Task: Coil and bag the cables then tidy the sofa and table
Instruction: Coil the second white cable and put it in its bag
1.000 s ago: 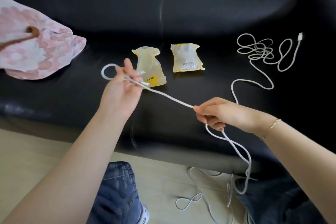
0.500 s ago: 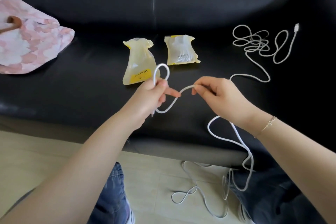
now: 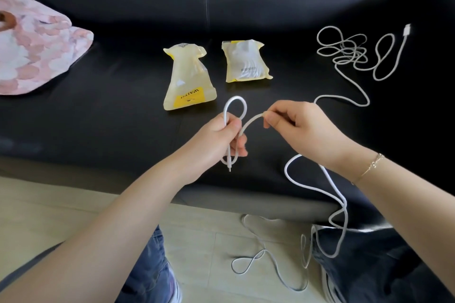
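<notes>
My left hand grips a white cable folded into a small loop that stands above its fingers, with the plug end hanging below the palm. My right hand pinches the same cable just to the right of the loop. From there the cable drops over the sofa edge onto the floor and also runs back to a loose tangle on the right of the black sofa seat. Two yellowish plastic bags lie on the seat: an empty one and one with something white inside.
A pink and white patterned cushion lies at the left of the sofa. More slack cable lies on the pale floor tiles between my knees.
My hands have come together from a stretched cable. A loop now stands in my left hand and a second bend arcs toward my right hand.
</notes>
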### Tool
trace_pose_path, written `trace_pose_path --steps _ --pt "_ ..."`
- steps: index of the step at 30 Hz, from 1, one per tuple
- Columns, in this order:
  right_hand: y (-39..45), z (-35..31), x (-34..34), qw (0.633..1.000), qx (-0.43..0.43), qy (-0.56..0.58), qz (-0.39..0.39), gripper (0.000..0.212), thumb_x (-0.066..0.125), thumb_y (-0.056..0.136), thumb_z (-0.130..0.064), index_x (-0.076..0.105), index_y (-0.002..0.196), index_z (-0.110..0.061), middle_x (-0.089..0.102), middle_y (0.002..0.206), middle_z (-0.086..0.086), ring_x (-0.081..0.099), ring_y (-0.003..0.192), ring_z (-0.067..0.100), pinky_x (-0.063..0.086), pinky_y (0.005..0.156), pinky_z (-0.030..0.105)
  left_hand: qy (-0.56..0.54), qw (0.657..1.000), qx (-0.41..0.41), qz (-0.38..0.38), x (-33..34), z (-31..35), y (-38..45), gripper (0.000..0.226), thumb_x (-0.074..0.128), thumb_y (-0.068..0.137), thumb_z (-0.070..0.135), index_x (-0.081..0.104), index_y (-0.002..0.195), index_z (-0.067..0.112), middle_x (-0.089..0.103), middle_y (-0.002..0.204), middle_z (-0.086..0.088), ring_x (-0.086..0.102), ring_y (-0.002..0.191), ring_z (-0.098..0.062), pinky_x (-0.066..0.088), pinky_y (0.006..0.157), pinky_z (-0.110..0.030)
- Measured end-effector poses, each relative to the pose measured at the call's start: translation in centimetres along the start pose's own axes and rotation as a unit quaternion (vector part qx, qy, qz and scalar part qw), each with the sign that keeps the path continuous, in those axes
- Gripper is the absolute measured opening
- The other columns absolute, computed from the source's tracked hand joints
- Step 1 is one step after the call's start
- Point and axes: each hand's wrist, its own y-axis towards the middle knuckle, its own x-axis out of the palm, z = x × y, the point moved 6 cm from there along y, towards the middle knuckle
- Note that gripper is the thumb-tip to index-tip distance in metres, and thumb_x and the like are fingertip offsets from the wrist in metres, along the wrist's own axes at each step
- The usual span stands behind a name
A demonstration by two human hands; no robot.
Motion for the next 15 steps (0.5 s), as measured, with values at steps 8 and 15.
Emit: trace_pose_path --steps 8,15 --pt "-0.8 3.7 -0.1 0.964 0.212 0.094 -0.132 0.036 0.054 0.097 -0.033 0.058 0.067 -0.014 0.038 0.047 -0.008 0.031 0.046 0.015 0.029 0.041 0.022 0.154 0.983 -0.089 0.036 -3.2 -0.2 0.6 0.021 0.042 0.103 0.032 0.059 0.097 0.021 0.043 0.061 0.006 0.037 0.053 -0.008 0.04 0.056 -0.023" --pt "-0.8 2.4 -1.6 0.986 0.123 0.109 0.027 0.026 0.053 0.098 -0.027 0.065 0.079 -0.015 0.037 0.052 -0.006 0.029 0.044 0.008 0.026 0.041 0.014 0.042 0.989 -0.092 -0.105 -0.3 -0.3 -0.9 0.029 0.039 0.106 0.028 0.052 0.087 0.011 0.034 0.058 0.007 0.025 0.049 -0.007 0.026 0.047 -0.019"
